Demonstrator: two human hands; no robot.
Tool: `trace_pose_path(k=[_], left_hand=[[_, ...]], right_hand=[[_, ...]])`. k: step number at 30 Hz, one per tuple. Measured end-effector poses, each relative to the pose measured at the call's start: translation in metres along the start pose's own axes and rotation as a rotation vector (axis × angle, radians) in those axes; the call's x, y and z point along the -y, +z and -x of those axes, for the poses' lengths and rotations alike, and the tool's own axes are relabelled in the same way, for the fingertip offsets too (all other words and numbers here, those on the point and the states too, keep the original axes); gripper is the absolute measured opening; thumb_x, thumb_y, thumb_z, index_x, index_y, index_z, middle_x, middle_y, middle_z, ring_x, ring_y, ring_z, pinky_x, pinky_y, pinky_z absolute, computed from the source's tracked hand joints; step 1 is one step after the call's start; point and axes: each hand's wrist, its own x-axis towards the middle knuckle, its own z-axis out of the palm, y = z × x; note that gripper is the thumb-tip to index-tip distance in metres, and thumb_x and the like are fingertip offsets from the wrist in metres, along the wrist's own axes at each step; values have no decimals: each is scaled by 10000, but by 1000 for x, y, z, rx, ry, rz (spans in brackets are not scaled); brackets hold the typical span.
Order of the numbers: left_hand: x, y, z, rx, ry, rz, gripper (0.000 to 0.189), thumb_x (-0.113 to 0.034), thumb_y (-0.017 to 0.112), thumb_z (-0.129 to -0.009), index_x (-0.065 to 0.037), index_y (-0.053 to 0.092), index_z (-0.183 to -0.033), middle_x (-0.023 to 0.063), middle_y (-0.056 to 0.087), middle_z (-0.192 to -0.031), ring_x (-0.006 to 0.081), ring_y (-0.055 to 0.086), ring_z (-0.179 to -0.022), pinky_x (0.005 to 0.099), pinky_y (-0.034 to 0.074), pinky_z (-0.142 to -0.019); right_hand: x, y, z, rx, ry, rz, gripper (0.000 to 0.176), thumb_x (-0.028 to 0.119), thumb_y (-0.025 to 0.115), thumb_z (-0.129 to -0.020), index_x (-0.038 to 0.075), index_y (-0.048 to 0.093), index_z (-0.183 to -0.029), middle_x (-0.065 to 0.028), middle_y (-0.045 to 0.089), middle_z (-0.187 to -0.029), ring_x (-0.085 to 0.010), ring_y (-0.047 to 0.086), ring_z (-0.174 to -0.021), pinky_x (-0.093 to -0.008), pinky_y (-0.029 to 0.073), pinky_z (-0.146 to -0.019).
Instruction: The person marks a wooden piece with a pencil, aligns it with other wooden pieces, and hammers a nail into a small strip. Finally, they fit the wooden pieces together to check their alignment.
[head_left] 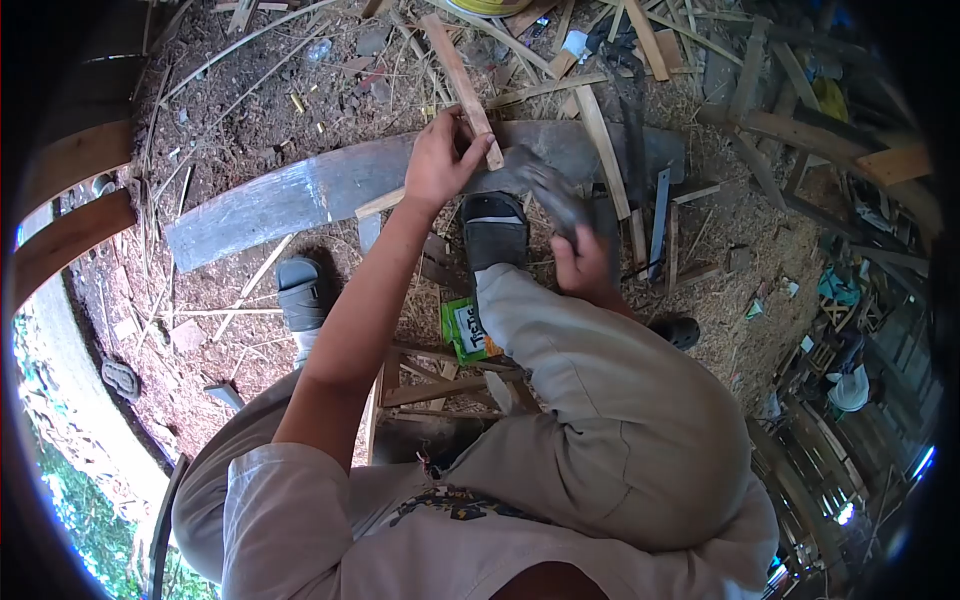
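Observation:
My left hand [440, 163] is closed around the near end of a flat wooden strip [459, 77], fingers on one side and thumb on the other. The strip points away from me, its near end over a long grey plank [365, 172] on the ground. My right hand [583, 262] grips a dark tool [550, 190] smeared by motion; I cannot tell its exact kind. The tool's far end comes close to the strip's near end. Just below sits my sandalled foot [496, 230], close to the plank's near edge.
Another wooden strip [602, 150] lies across the plank's right part. A bluish flat bar [659, 224] lies farther right. Between my legs are a green packet [463, 330] and wooden pieces [445, 389]. Offcuts and sticks litter the ground, and a wooden frame [770, 125] stands at upper right.

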Motion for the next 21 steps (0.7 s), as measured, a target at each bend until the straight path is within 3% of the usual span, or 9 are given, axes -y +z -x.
trace_pose_path(k=[1,4,7,9,10,13,17,19,21], left_hand=[[-1,-1,1,5,-3,0,538,-265,830,-928,51,587,-1289,114,703,-827,236,671,-716,373,552,-712],[-2,-2,-1,14,-21,0,533,-263,830,-929,51,588,-1285,114,704,-828,236,673,-716,374,552,-708],[-5,-4,-1,46,-76,-14,533,-263,829,-931,51,587,-1288,115,704,-835,233,674,-720,369,551,-707],[-3,-3,0,70,-109,-28,535,-264,827,-932,51,587,-1291,115,704,-839,230,674,-722,365,550,-705],[1,-1,0,44,-60,-28,535,-269,825,-934,53,589,-1290,115,705,-842,228,671,-720,363,549,-704],[5,2,0,8,0,-23,538,-278,821,-937,59,591,-1288,117,709,-851,227,671,-719,361,550,-703],[2,0,0,20,-21,-44,545,-288,816,-940,66,587,-1286,122,717,-856,229,678,-725,363,551,-705],[2,-2,0,23,-19,-47,547,-289,815,-941,65,585,-1289,121,715,-848,228,679,-725,364,551,-705],[4,0,1,27,-15,-44,549,-290,814,-942,65,584,-1291,121,714,-841,228,680,-725,366,551,-705]], right_hand=[[2,0,-4,-2,-5,2,264,239,628,-1047,-6,639,-1145,-171,681,-809,-288,685,-700,-388,518,-660],[21,-3,-19,101,310,-35,265,250,638,-1036,5,633,-1134,-155,686,-821,-241,676,-705,-385,519,-658],[12,-6,-10,7,209,-132,253,251,635,-1042,15,635,-1132,-147,693,-803,-211,675,-694,-391,520,-646],[-5,-6,-4,-66,-193,-135,212,222,610,-1060,27,639,-1139,-173,697,-786,-258,698,-673,-403,523,-645],[-4,-5,-1,-69,-195,-133,212,222,610,-1060,27,639,-1139,-173,697,-786,-258,698,-673,-403,523,-645],[8,5,-12,91,166,164,219,224,640,-1028,35,638,-1138,-209,675,-786,-414,699,-720,-434,534,-665],[26,-2,-13,72,278,12,251,234,661,-1008,32,635,-1154,-212,679,-804,-448,705,-756,-450,540,-664],[12,-7,-2,-34,-29,23,257,229,661,-1005,25,636,-1160,-210,688,-828,-458,713,-783,-450,541,-659],[5,-3,-2,-43,-119,46,252,227,661,-1005,23,637,-1151,-207,687,-831,-457,712,-780,-449,537,-658]])
